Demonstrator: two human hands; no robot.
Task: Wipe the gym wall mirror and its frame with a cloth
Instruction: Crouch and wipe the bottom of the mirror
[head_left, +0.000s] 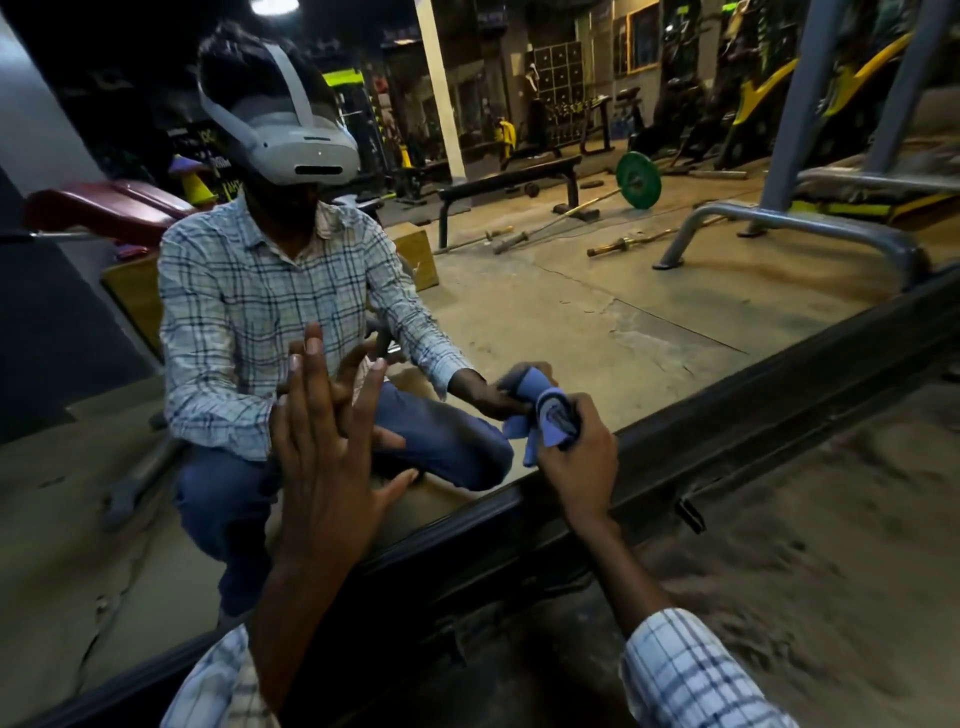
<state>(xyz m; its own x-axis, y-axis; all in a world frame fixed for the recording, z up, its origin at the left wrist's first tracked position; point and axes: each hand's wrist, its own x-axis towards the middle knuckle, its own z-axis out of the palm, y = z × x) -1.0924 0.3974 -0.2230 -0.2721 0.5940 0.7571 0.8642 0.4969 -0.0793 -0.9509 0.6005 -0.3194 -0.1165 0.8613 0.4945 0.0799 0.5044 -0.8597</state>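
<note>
Clutching the blue cloth (553, 415), the right grip (576, 457) sat with the frame (779, 389) at five o'clock, running eight-to-two; left grip (322, 467) spread on mirror (571, 291).

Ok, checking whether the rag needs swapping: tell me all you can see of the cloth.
The cloth is blue, soft-looking fabric, bunched into a wad with a loose corner hanging down. The right hand grips it against the mirror, low down, just above the dark frame. Its inner folds look darker.
</note>
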